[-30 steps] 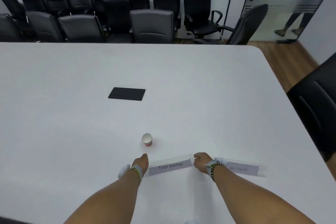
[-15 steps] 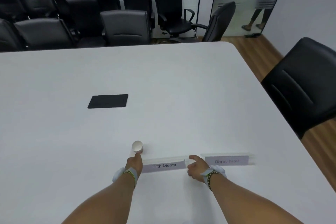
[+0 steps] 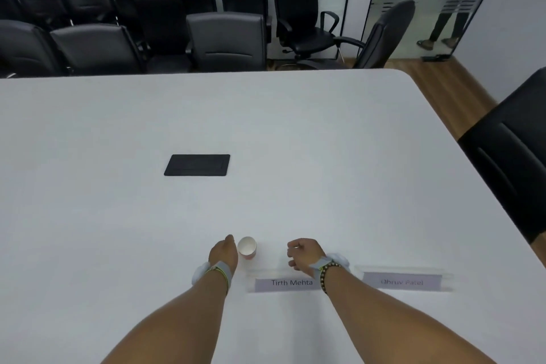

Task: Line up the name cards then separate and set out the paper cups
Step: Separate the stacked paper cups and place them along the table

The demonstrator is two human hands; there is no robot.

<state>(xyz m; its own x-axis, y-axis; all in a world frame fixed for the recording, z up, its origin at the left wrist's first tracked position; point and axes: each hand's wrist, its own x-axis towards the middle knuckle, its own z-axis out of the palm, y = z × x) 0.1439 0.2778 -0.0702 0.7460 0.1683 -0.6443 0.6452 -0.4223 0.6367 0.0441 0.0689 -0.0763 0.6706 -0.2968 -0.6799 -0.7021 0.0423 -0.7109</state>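
Two clear name cards lie side by side near the front of the white table (image 3: 266, 133): the "Tirth Mehta" card (image 3: 288, 282) and, to its right, the "Dhruv Patel" card (image 3: 403, 281). Just behind the first card stands a paper cup (image 3: 247, 247), white inside with a reddish base; whether it is one cup or a stack is unclear. My left hand (image 3: 223, 254) is right beside the cup's left side, perhaps touching it, fingers loosely curled. My right hand (image 3: 302, 254) hovers to the cup's right, above the first card's far end, fingers curled and holding nothing.
A black flat panel (image 3: 197, 165) is set in the table's middle. Several black office chairs (image 3: 226, 38) stand in rows beyond the far edge, and one more chair (image 3: 514, 168) is at the right side. A person's legs (image 3: 443, 26) show behind the glass partition.
Both hands have left the ends of the "Tirth Mehta" card and moved forward to either side of the cup. The camera view shifted.
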